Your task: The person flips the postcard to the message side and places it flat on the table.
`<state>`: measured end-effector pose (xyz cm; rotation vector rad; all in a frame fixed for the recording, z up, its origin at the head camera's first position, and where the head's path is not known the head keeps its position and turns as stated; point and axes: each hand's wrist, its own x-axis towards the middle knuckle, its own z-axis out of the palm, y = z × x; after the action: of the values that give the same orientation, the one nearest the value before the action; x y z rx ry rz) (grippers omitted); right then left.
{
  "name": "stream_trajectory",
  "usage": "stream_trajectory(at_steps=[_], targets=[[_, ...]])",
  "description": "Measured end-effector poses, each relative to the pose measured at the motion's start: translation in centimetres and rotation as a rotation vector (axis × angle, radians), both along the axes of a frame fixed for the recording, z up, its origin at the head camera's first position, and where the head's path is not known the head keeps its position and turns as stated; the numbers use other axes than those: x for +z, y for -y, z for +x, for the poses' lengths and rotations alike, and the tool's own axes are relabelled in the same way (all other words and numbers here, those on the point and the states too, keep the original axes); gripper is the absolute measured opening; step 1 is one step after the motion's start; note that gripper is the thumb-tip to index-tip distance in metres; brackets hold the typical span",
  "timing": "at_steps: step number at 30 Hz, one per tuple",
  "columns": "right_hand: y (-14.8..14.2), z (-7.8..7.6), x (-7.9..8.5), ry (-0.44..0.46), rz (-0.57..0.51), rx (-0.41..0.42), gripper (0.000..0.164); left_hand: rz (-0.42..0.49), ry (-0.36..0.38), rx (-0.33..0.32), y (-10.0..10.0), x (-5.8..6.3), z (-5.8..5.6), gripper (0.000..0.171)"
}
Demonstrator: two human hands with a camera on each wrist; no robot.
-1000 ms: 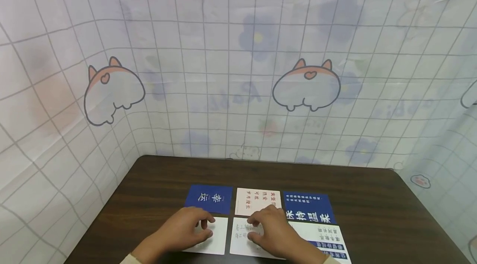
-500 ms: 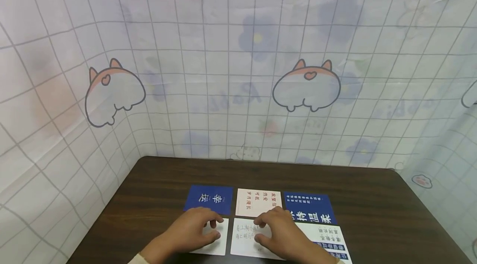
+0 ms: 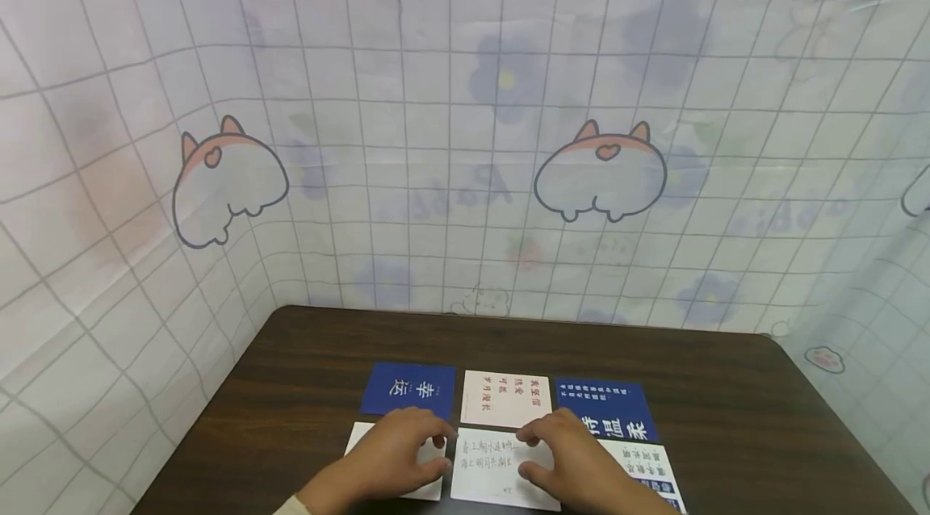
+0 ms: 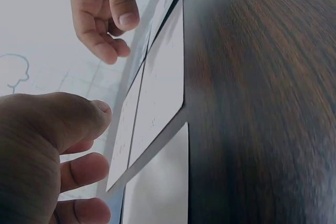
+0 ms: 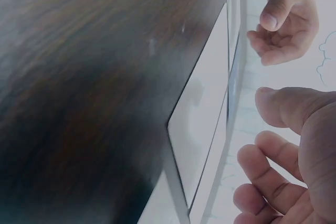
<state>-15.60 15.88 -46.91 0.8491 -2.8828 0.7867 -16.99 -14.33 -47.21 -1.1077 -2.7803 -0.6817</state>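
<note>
Over the front row of cards, my left hand (image 3: 400, 454) hovers with loosely bent fingers and nothing in them. Beneath it lies a plain white card (image 3: 433, 489), partly covered. Right of that is a white card with handwriting (image 3: 490, 471). My right hand (image 3: 567, 458) hangs above this card's right side, thumb and fingers apart, holding nothing. It also hides part of a white-and-blue printed card (image 3: 650, 462). Both wrist views show a gap between the hands (image 4: 102, 17) and the cards (image 5: 202, 108).
Behind lies a second row: a dark blue card (image 3: 385, 395), a pale pink card with red characters (image 3: 504, 399) and a blue card with white lettering (image 3: 603, 400). The dark wooden table (image 3: 726, 402) meets a grid-patterned curtain (image 3: 450, 257) at the back and sides.
Both hands have drifted to the right above the front row, uncovering more of the handwritten card. The cards look unmoved, and the head view has shifted slightly.
</note>
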Motion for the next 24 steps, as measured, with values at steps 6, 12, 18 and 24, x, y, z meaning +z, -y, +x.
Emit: stream_trajectory(at_steps=[6, 12, 18, 24], targets=[[-1.1, 0.0, -0.2, 0.045, 0.019, -0.022, 0.033, 0.004, -0.007, -0.023, -1.0, 0.0, 0.1, 0.027], [-2.4, 0.2, -0.4, 0.056, 0.021, -0.029, 0.036, -0.019, -0.012, -0.039, -2.1, -0.5, 0.0, 0.027], [-3.8, 0.3, -0.8, 0.026, 0.019, -0.058, 0.037, -0.030, 0.019, -0.044, -3.1, -0.5, -0.2, 0.030], [-4.8, 0.5, -0.9, 0.037, -0.007, -0.053, 0.037, -0.033, -0.024, -0.053, -4.0, -0.5, -0.2, 0.031]])
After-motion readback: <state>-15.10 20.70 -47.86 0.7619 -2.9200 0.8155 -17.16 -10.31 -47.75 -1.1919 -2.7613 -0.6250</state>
